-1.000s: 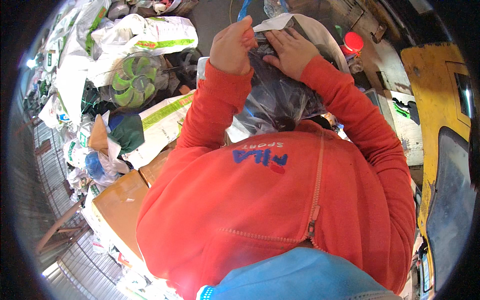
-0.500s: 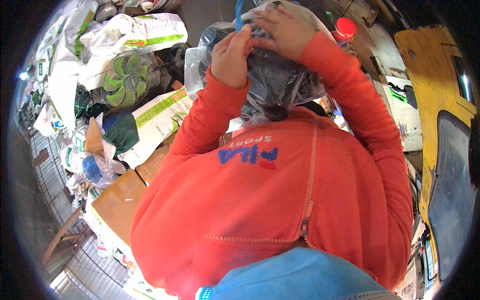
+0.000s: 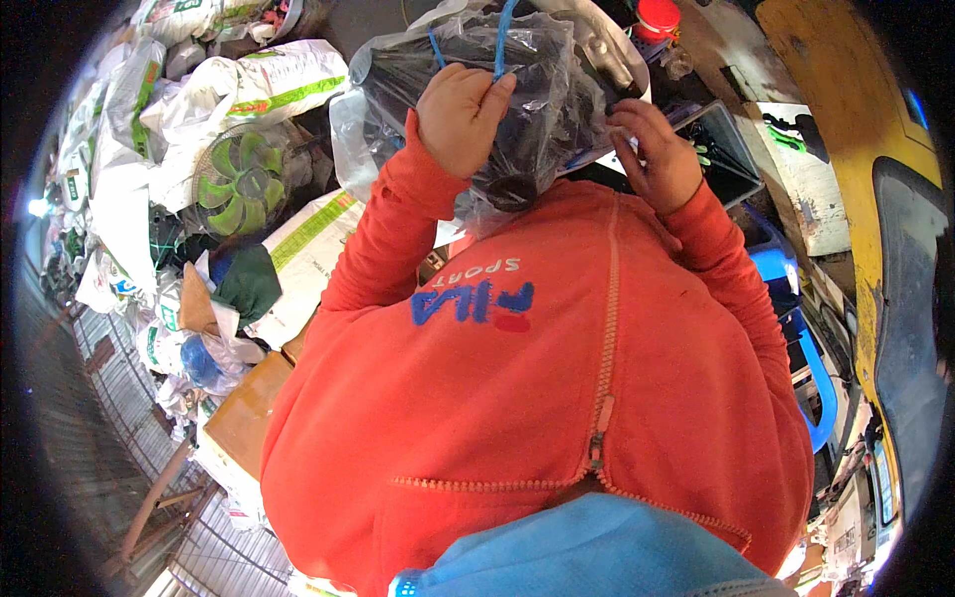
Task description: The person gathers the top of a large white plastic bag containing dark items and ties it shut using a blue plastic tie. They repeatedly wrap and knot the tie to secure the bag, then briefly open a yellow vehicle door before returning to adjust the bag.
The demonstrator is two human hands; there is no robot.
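Observation:
In front of my chest is a transparent plastic bag (image 3: 542, 119) filled with dark items. My left hand (image 3: 463, 119) is closed at its upper side, with thumb and fingers pinching a blue string (image 3: 504, 45) that runs upward. Another short piece of blue string shows just left of it. My right hand (image 3: 659, 159) is beside the bag's right side, fingers loosely bent and thumb apart, with nothing visible in it. Whether its fingertips touch the plastic is hard to tell. A round dark end (image 3: 512, 191) of the contents faces me.
To the left are a green-bladed fan (image 3: 239, 184), white printed sacks (image 3: 288, 80) and a brown box (image 3: 249, 413). A dark grey crate (image 3: 731, 154) lies beyond my right hand, near a red-lidded container (image 3: 657, 18). A blue plastic chair (image 3: 818, 383) and yellow machine frame (image 3: 846, 90) stand at right.
My right hand has left the string and moved down and right to the bag's side. The left hand stays on the string, slightly lower. The crate and blue chair have come into sight.

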